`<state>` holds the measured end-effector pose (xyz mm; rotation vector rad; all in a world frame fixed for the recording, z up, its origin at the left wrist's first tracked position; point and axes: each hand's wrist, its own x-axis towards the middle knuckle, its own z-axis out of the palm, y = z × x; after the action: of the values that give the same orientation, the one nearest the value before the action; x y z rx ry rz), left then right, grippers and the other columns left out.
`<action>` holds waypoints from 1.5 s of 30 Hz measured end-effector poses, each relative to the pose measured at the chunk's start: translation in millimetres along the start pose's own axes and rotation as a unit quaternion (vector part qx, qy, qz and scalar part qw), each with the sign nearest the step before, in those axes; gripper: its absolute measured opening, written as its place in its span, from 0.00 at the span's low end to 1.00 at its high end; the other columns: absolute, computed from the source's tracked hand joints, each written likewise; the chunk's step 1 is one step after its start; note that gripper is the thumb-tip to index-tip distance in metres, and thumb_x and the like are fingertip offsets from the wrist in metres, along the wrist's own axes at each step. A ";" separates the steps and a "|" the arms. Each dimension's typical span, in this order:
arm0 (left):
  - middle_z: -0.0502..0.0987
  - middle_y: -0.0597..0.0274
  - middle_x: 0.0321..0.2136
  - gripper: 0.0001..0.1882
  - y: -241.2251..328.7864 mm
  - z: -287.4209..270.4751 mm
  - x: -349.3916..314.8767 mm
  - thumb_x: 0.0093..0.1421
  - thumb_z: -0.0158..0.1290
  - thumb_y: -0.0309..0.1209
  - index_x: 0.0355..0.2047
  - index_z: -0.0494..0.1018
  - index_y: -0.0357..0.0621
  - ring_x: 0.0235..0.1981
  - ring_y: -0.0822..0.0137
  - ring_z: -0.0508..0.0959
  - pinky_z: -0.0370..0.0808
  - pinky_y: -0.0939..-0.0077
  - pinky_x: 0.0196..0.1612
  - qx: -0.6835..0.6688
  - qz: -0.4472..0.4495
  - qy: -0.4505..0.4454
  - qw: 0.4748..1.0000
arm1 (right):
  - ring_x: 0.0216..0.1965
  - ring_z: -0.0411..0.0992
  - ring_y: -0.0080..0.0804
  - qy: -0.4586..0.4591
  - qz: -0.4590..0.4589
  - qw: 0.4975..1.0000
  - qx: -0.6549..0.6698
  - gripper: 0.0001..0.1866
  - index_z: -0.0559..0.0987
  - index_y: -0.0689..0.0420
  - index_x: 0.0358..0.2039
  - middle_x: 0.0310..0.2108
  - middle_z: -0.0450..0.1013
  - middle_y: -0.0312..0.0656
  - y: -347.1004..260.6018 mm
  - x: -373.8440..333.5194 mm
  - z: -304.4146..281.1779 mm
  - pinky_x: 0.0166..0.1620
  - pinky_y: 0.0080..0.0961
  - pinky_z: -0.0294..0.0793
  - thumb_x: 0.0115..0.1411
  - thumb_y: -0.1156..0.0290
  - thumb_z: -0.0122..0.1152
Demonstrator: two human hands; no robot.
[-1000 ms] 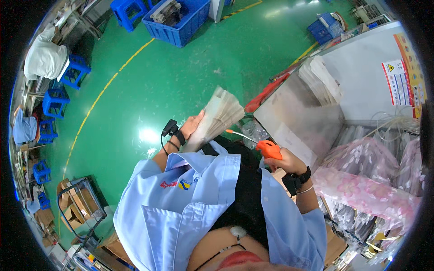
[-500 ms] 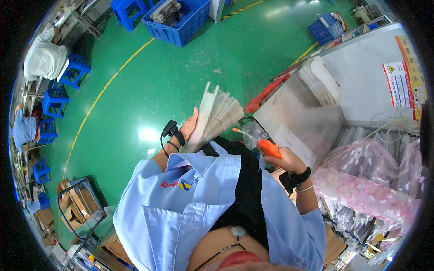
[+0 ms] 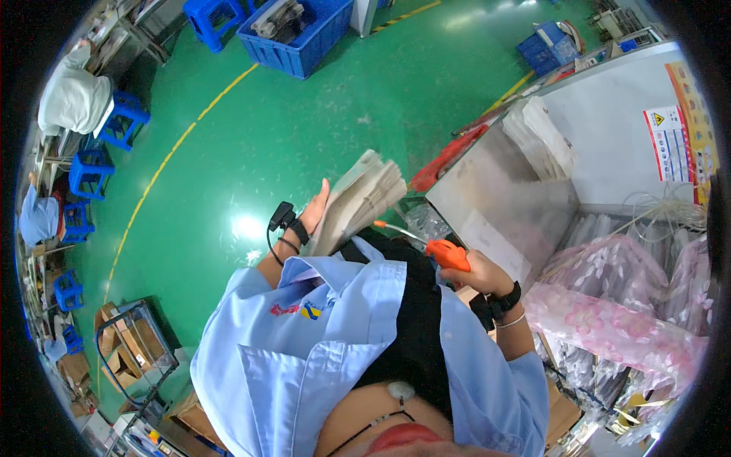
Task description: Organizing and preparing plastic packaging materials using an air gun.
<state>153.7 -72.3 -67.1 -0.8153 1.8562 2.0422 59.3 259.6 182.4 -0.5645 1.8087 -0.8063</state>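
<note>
My left hand (image 3: 315, 209) is closed on a fanned stack of flat, whitish plastic strips (image 3: 358, 194), held upright in front of my body. Its thumb lies along the stack's left side; the other fingers are hidden behind it. In my right hand (image 3: 487, 272) is an orange air blow gun (image 3: 448, 254), gripped by its body. The gun's thin metal nozzle ends in an orange tip, which points left at the lower right side of the stack, close to it.
A metal worktable (image 3: 495, 194) stands on my right, bearing another stack of pale strips (image 3: 539, 137). Pink flowered plastic (image 3: 609, 320) lies nearer me. A blue crate (image 3: 285, 46) stands ahead on the green floor. Stools (image 3: 91, 174) and seated people (image 3: 75, 95) line the left.
The blow gun has moved slightly left, its tip now nearer the strips. The stack's fanned strips have shifted and their upper ends lie closer together.
</note>
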 end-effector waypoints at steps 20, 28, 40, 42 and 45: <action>0.71 0.55 0.53 0.44 -45.3 2.4 21.0 0.62 0.26 0.66 0.58 0.63 0.37 0.50 0.64 0.73 0.68 0.69 0.56 -0.225 0.105 -0.148 0.957 | 0.19 0.70 0.25 -0.002 0.056 0.998 -0.020 0.21 0.75 0.59 0.27 0.16 0.70 0.36 14.2 -6.6 0.7 0.25 0.24 0.69 0.57 0.50 0.60; 0.70 0.54 0.54 0.45 -54.4 -2.9 35.2 0.61 0.28 0.67 0.60 0.61 0.39 0.51 0.62 0.73 0.67 0.66 0.57 -0.398 -0.084 -0.171 0.897 | 0.17 0.67 0.31 0.032 0.047 0.994 -0.097 0.23 0.73 0.60 0.25 0.14 0.68 0.39 22.2 -7.9 1.1 0.24 0.29 0.65 0.57 0.50 0.59; 0.69 0.54 0.55 0.47 -60.0 -4.5 29.6 0.59 0.30 0.68 0.60 0.60 0.39 0.52 0.62 0.72 0.68 0.68 0.56 -0.295 -0.041 -0.175 0.939 | 0.18 0.72 0.30 -0.008 0.034 0.999 -0.041 0.25 0.73 0.61 0.22 0.14 0.70 0.39 17.9 -12.4 5.2 0.24 0.28 0.69 0.57 0.47 0.59; 0.70 0.54 0.54 0.46 -28.5 4.6 14.0 0.59 0.30 0.69 0.59 0.62 0.39 0.52 0.62 0.72 0.68 0.68 0.56 -0.368 -0.107 -0.212 0.899 | 0.18 0.72 0.31 0.001 0.037 0.999 -0.023 0.25 0.74 0.60 0.23 0.14 0.70 0.40 24.8 -13.6 8.8 0.24 0.28 0.70 0.57 0.48 0.59; 0.71 0.55 0.53 0.45 -34.9 -1.6 14.9 0.59 0.30 0.68 0.60 0.62 0.42 0.51 0.64 0.73 0.70 0.69 0.54 -0.325 -0.168 -0.177 0.914 | 0.20 0.70 0.27 0.038 0.059 0.990 -0.126 0.20 0.75 0.61 0.25 0.16 0.70 0.39 18.8 -10.7 1.9 0.26 0.24 0.69 0.57 0.54 0.62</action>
<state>161.1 -71.3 -104.3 -0.7639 0.7712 2.3778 64.7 279.1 174.6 -0.5882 2.0102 -0.5288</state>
